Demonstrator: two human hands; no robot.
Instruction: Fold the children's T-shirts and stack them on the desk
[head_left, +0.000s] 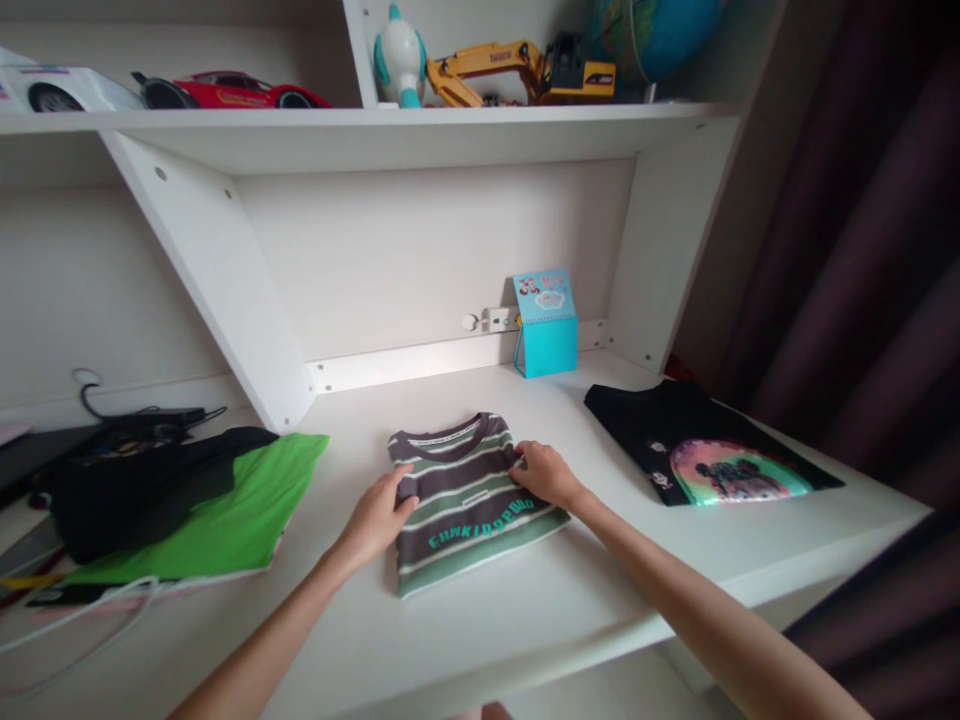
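A folded striped T-shirt (469, 490) in dark grey, green and white lies flat on the white desk, its collar toward the back. Curved green lettering runs across its lower front. My left hand (381, 512) grips the left edge with thumb and fingers over the fabric. At the right edge, my right hand (546, 474) is closed on the cloth, fingertips bent; part of the grip is hidden. Farther right lies a folded black T-shirt (630, 425) with a shiny rainbow print, touched by neither hand.
On the left are green cloth (262, 490), black cloth (142, 485) and a white cable (90, 622). A blue desk calendar (551, 345) stands at the back beside a socket (501, 320). The shelf (465, 115) above holds a toy excavator (517, 72), a red car (232, 92) and a globe (660, 35).
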